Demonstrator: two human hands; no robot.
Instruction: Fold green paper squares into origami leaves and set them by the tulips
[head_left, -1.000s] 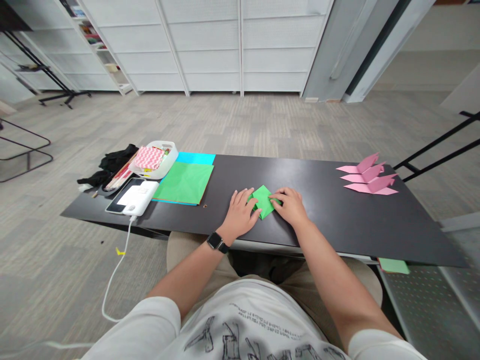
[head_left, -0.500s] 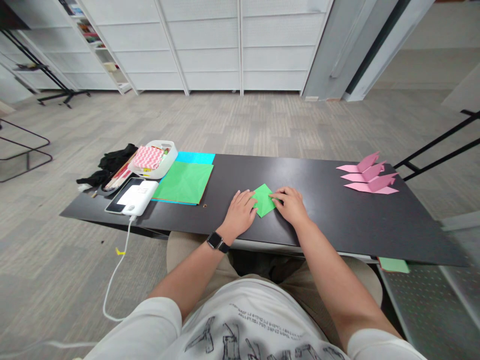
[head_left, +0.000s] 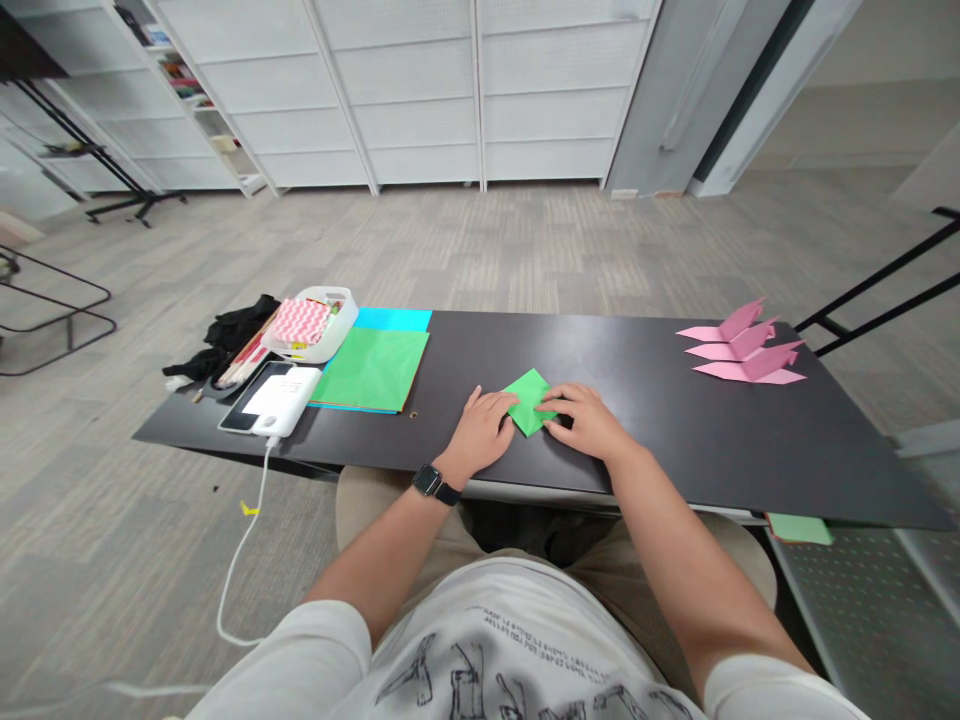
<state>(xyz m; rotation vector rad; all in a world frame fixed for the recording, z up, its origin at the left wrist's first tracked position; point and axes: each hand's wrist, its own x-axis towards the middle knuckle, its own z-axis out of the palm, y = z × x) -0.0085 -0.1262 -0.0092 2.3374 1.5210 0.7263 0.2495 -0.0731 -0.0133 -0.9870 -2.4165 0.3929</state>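
Note:
A small green sheet of origami paper (head_left: 530, 387), folded to a diamond, lies on the dark table in front of me. My left hand (head_left: 482, 433) rests flat beside it, fingers stretched out and their tips on its left corner, thumb apart. On the right side of the diamond, my right hand (head_left: 587, 420) has bent fingers and thumb closed over the paper's edge. That hand hides the right corner and any crease beneath it.
Pink folded paper birds (head_left: 748, 365) stand at the table's right. To the left are a stack of green and blue paper (head_left: 373, 370), a white basket (head_left: 339, 325) with a pink-patterned item, a phone-like device with a white cable (head_left: 264, 500), and black cloth (head_left: 241, 322).
The green paper now shows a neater diamond, its left flap no longer sticking out. My right fingers have moved slightly inward over its right side. The whole view has shifted a little.

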